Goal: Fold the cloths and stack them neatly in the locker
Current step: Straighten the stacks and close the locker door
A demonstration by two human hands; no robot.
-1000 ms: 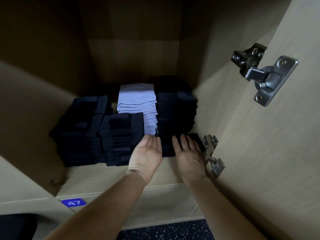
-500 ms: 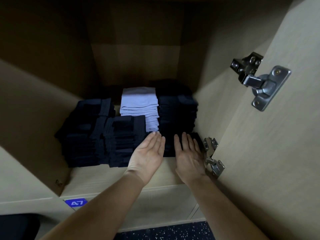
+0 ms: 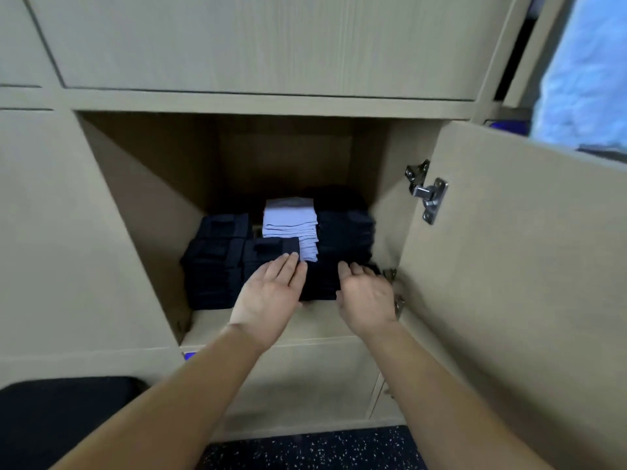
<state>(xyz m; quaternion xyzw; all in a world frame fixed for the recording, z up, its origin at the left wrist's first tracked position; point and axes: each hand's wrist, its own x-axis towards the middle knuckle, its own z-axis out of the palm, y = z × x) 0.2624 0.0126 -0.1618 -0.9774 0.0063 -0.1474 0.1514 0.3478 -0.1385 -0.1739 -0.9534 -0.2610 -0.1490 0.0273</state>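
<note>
- The locker is open. Its door swings out to the right, so both arms have room to reach in.
- The folded cloths sit in piles on the locker's floor. They are packed side by side, most likely to save space.
- A pile of light cloths stands in the middle, toward the far wall. It is easy to spot among the dark ones.
- A tall dark pile is on the left, and another tall dark pile is on the right.
- A smaller dark pile stands in front of the light cloths and touches them.
- A low dark pile lies at the near edge, between the two hands.
- The left hand is flat with straight fingers and grips nothing. Its fingertips touch the smaller dark pile, and its edge is beside the low pile.
- The right hand is open too, with loose fingers lying on the right side of the low pile.
- The hands sit on both sides, so the person seems to be patting the low pile straight.
- The piles look neat, so this job seems nearly done.
- A metal hinge is on the door, well away from the hands.
</note>
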